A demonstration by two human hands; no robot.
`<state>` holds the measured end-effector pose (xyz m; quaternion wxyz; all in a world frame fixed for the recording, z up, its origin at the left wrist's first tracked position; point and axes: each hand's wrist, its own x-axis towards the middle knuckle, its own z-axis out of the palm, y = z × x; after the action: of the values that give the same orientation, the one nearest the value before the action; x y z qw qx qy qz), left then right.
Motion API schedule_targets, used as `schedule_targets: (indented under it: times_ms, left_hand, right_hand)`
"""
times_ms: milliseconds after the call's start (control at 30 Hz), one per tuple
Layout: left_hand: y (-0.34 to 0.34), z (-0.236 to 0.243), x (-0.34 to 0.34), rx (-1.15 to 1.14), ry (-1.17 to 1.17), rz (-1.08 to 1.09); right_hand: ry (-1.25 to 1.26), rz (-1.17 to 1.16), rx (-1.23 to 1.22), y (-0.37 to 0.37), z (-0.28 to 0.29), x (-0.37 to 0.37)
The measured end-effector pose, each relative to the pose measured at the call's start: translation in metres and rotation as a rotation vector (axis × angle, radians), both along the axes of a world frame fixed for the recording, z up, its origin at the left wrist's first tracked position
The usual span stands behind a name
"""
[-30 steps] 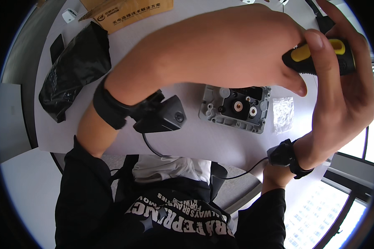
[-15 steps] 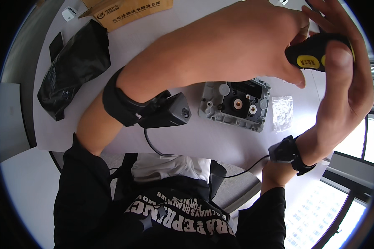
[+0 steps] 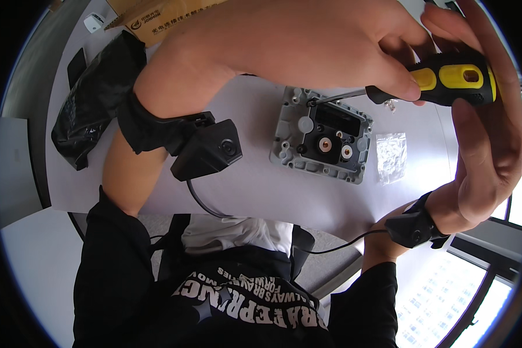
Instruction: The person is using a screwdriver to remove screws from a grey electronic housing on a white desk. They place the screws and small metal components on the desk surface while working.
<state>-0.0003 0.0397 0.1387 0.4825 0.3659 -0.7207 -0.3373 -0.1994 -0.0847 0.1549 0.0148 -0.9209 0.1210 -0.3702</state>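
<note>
A screwdriver (image 3: 467, 78) with a black and yellow handle lies across the upper right, its metal shaft pointing left. Thumb and fingers of my left hand (image 3: 336, 49) close around the front of the handle. My right hand (image 3: 487, 156) curves around the handle's rear, with the thumb at its lower edge and longer fingers behind it. The shaft's tip meets a dark screw spot at the upper left of a black insert (image 3: 316, 148). That insert, with round metal-centred contacts, sits in a grey metal housing (image 3: 287, 133) on the table.
A small clear plastic bag (image 3: 391, 156) lies right of the housing, with small metal pieces (image 3: 391, 105) above it. At left are a black plastic bag (image 3: 95, 87), a dark flat object (image 3: 76, 68) and a cardboard box (image 3: 168, 23). Cabled cameras (image 3: 211, 151) are strapped to both wrists.
My left forearm has shifted up and left, uncovering the shaft and more of the housing. The handle has turned, showing another yellow side. My right thumb has slid down to the handle's lower edge.
</note>
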Motion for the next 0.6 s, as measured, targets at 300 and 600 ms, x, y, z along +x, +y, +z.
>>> schedule_targets:
  times_ms: [300,600]
  left_hand:
    - [-0.015,-0.012,0.016,-0.024,-0.107,0.071]
    - [0.002,0.003,0.017,0.052,-0.264,0.14]
  right_hand:
    - [0.0,-0.015,-0.013,-0.002,-0.001,-0.003]
    - [-0.016,-0.035,-0.023,-0.003,0.002,-0.002]
